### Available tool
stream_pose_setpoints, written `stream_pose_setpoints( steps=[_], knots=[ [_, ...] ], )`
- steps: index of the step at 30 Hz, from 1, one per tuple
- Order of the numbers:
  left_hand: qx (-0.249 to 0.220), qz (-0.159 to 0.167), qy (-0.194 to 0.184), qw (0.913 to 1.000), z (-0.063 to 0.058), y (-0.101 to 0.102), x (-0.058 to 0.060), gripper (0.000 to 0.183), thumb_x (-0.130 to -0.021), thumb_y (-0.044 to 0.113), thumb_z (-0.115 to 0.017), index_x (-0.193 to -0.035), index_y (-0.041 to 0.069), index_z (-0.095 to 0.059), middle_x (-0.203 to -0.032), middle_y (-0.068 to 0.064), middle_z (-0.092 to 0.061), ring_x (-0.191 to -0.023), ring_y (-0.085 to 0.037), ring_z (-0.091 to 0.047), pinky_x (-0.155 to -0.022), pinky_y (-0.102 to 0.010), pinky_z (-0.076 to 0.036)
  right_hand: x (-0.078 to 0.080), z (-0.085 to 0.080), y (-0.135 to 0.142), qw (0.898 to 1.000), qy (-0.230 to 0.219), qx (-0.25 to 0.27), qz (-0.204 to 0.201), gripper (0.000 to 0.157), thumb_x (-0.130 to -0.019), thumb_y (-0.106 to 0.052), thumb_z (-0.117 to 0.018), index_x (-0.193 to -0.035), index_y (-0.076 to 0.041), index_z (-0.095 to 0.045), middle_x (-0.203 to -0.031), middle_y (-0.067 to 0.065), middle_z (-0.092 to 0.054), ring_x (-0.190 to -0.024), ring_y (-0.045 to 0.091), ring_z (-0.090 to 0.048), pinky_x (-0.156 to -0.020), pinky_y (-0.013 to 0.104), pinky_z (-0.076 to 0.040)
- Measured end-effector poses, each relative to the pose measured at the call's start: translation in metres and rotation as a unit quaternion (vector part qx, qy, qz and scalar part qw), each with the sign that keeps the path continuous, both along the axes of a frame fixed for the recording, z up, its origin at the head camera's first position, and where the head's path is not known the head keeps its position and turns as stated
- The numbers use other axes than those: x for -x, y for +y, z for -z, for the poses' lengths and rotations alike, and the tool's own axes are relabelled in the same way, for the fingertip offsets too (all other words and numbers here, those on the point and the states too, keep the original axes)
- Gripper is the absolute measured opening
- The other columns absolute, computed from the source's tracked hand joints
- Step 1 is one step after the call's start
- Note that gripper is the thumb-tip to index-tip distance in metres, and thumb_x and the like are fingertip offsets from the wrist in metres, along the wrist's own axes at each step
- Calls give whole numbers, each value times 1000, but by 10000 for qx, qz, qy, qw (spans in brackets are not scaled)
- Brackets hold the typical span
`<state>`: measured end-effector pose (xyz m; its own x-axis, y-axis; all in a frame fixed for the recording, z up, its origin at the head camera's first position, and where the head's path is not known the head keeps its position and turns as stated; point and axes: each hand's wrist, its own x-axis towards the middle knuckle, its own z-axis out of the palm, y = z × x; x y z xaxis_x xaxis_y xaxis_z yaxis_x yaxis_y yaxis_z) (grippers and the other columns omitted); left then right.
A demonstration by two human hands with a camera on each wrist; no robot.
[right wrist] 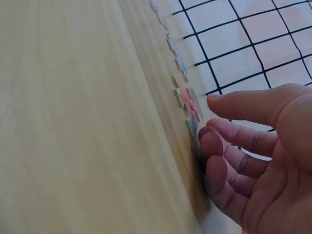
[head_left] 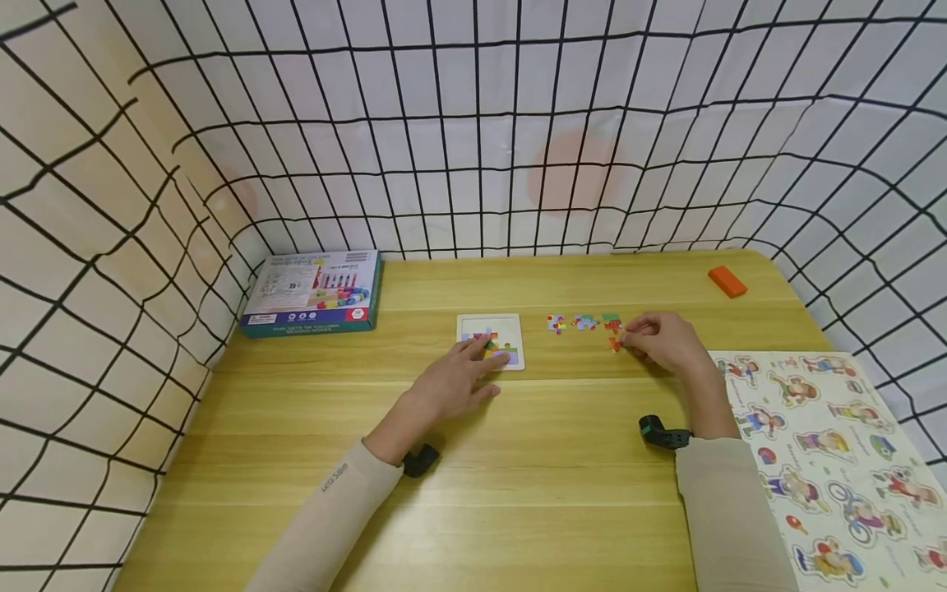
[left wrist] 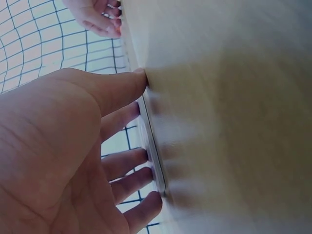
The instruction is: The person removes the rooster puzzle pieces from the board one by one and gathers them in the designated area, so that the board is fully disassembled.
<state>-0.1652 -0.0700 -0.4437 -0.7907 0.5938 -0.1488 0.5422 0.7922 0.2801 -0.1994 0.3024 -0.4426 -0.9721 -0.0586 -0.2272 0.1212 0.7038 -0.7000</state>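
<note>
At far left, on the wooden table (head_left: 518, 510), a flat box (head_left: 311, 292), printed face up. Next, the left hand (head_left: 453, 385), laid over the puzzle board (head_left: 488, 318), fingers extended and gripping nothing; in the left wrist view, fingertips at the board's edge and thumb tip by the tabletop. Partly under that hand, pieces already set in the board; can't count them.

Just right of the board, a row of loose pieces: a mixed-colour piece (head_left: 556, 323), a blue piece (head_left: 584, 322), a red-and-green piece (head_left: 612, 321), and right below it an orange piece (head_left: 614, 343). At that last one, the right hand (head_left: 669, 341), thumb parted from loosely bent fingers, nothing seen in the gap; can't tell about contact. Farther right, an orange block (head_left: 727, 281) at the back and a sticker sheet (head_left: 810, 403) toward the front.

Looks like steadying the board while sorting or choosing a loose piece. Seems to call next for a pinch on one piece's edges, a lift, then matching tabs to gaps.
</note>
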Motion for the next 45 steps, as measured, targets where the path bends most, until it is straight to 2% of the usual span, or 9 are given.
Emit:
stream_pose_setpoints(
  steps=[4,9,12,17,21,24,31,40,45],
  knots=[
    [-20,38,48,10000,2,1,0,57,-107,41,-55,-160,28,-41,-172,-12,-22,-155,-40,-27,-122,-54,-35,0,-1,-1,9996,276,-4,58,42,-103,-35,-64,-128,-1,-64,-106,18,-72,-81,21,-69,-71,29,-57],
    [-39,83,147,9998,2,0,0,58,-106,41,-55,-161,28,-39,-172,-12,-21,-156,-40,-27,-124,-53,-33,3,-6,-12,9974,707,-156,66,37,-103,-32,-62,-126,-3,-66,-111,19,-71,-91,27,-67,-77,32,-52],
    [-98,73,129,9998,1,-3,-2,60,-106,42,-57,-161,27,-38,-172,-12,-21,-156,-39,-26,-125,-52,-31,5,-11,-25,9967,806,6,-13,35,-103,-28,-61,-127,-3,-66,-114,19,-70,-98,30,-66,-80,33,-52],
    [-133,-166,-92,9997,-1,-10,-5,62,-105,46,-57,-162,30,-36,-173,-14,-16,-159,-35,-19,-125,-53,-31,11,-16,-52,9961,762,410,-145,33,-104,-27,-62,-127,-4,-65,-116,18,-69,-95,32,-66,-72,30,-54],
    [-114,-292,-262,9992,-2,-14,-7,63,-105,48,-55,-162,32,-35,-174,-12,-12,-161,-32,-14,-124,-54,-32,15,-10,-73,9954,717,568,-293,31,-103,-26,-64,-125,-5,-66,-117,18,-69,-97,31,-68,-73,27,-55],
    [-100,-258,-306,9991,-2,-15,-7,62,-105,48,-54,-162,31,-35,-174,-12,-12,-161,-33,-13,-124,-54,-32,17,-4,-87,9945,744,622,-400,28,-101,-23,-65,-123,-5,-67,-118,15,-70,-100,29,-68,-79,29,-55],
    [-19,-216,-359,9991,-3,-16,-7,61,-106,47,-54,-162,30,-36,-174,-12,-13,-161,-34,-14,-123,-54,-33,17,6,-117,9921,871,731,-531,27,-100,-23,-68,-120,-5,-70,-113,12,-73,-98,27,-68,-83,37,-56],
    [71,-93,-228,9997,0,-16,-5,62,-106,48,-52,-162,28,-35,-173,-15,-14,-160,-35,-16,-124,-52,-32,19,14,-139,9870,998,890,-888,28,-99,-23,-69,-121,-5,-70,-113,12,-73,-102,28,-69,-94,46,-56],
    [186,-93,-195,9996,2,-16,-4,62,-106,50,-50,-163,30,-33,-173,-14,-13,-160,-35,-15,-125,-51,-31,18,16,-148,9848,1002,962,-1045,28,-99,-22,-69,-121,-5,-71,-112,12,-74,-101,28,-70,-95,46,-57]
  ],
)
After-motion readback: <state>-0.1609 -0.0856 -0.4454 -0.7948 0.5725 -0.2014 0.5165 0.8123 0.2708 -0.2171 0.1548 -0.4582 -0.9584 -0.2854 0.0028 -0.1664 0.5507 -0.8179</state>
